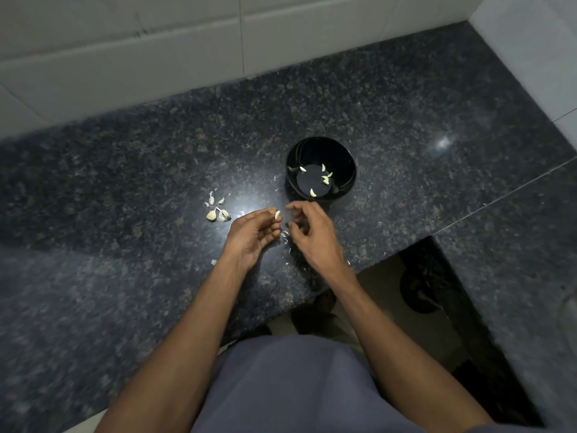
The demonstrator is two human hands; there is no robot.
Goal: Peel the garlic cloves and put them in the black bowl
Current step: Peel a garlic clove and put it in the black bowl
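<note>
The left hand pinches a garlic clove near the black bowl for an easy drop; the right hand's loosely curled fingers hold nothing

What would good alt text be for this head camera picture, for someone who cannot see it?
Seen from above, a person's left hand pinches a garlic clove at its fingertips, the right hand beside it holding nothing visible. Just beyond, a black bowl holds several peeled cloves; unpeeled cloves and skins lie to its left on the dark granite counter.

Left hand pinching, right hand loosely curled.
</note>
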